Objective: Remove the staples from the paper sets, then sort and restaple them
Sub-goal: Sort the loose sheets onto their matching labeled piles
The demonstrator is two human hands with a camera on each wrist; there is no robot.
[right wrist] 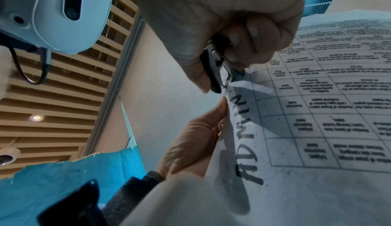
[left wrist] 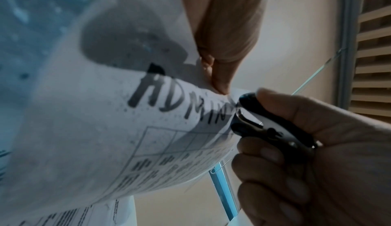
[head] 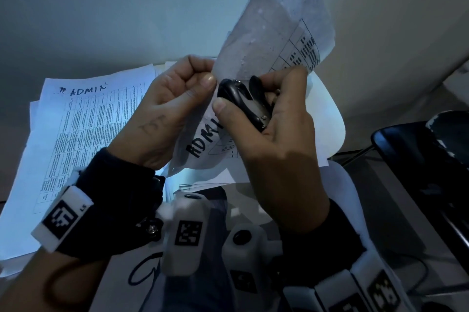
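I hold a stapled paper set (head: 266, 39) marked "ADMIN" up in the air, its printed table facing away. My left hand (head: 200, 78) pinches the set's corner between thumb and forefinger. My right hand (head: 243, 100) grips a black and metal staple remover (head: 243, 100) and squeezes it, its claws biting on the same corner beside my left thumb. In the left wrist view the staple remover (left wrist: 264, 124) meets the paper set (left wrist: 105, 129) just past the word "ADMIN". The right wrist view shows the staple remover (right wrist: 217, 72) at the paper set's (right wrist: 317, 129) edge. The staple itself is hidden.
A pile of printed sheets (head: 83, 121), the top one also marked "ADMIN", lies on the white table (head: 327, 113) to the left. A black chair (head: 418, 159) stands at the right. Camera mounts with square markers (head: 187, 233) sit on my wrists.
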